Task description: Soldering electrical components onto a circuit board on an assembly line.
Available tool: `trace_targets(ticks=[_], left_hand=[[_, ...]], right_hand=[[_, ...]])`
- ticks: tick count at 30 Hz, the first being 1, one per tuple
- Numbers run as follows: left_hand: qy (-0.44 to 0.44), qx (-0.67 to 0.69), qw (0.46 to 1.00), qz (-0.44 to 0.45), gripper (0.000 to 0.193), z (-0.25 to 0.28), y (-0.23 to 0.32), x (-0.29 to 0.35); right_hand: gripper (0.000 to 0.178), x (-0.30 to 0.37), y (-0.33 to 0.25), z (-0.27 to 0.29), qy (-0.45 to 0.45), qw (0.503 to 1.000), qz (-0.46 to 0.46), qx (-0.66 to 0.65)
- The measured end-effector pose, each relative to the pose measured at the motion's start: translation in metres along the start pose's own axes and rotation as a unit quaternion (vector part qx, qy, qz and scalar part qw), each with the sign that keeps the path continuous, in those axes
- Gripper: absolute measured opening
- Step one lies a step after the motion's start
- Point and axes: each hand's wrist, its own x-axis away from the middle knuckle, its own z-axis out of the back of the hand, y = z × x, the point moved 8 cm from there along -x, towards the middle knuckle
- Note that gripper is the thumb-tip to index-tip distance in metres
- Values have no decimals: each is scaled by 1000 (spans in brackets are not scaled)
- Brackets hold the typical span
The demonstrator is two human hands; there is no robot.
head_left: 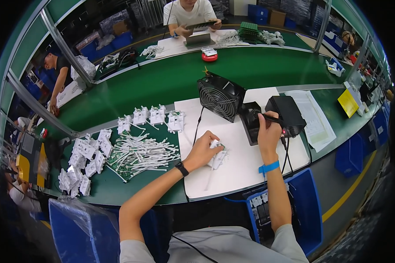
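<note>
My left hand (203, 150) is closed, its fingertips gripping a small white plastic housing (217, 161) with a bit of green board on it. The housing rests on the white work sheet (199, 184), and a thin white lead seems to trail from it toward me. Farther right, my right hand (268, 133) is closed around the black handle of a soldering iron (273, 118). The iron is at its black stand (251, 133), with its tip hidden there. Beside the stand is a black soldering station (287, 115) with a red light.
A black fan (221, 96) stands behind my hands. To the left lie a heap of white leads with green boards (142, 151) and several white housings (81, 153). Blue bins (309, 206) sit below the bench edge. Across the green belt (171, 70), a person holds a dark board.
</note>
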Motion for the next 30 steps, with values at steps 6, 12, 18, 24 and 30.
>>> trace_targets(ticks=[6, 12, 18, 24, 30], left_hand=[[50, -122, 983, -128, 46, 10, 14, -9], [68, -244, 960, -121, 58, 12, 49, 30], [34, -257, 959, -117, 65, 22, 40, 46], [10, -241, 958, -156, 60, 21, 24, 58], [24, -264, 944, -197, 53, 10, 23, 64]], right_hand=[[12, 5, 4, 21, 117, 991, 60, -13], [10, 40, -5, 45, 136, 967, 129, -174], [15, 59, -14, 2, -24, 982, 80, -169], [10, 72, -12, -6, -94, 970, 10, -224], [14, 72, -8, -10, -102, 966, 38, -236]])
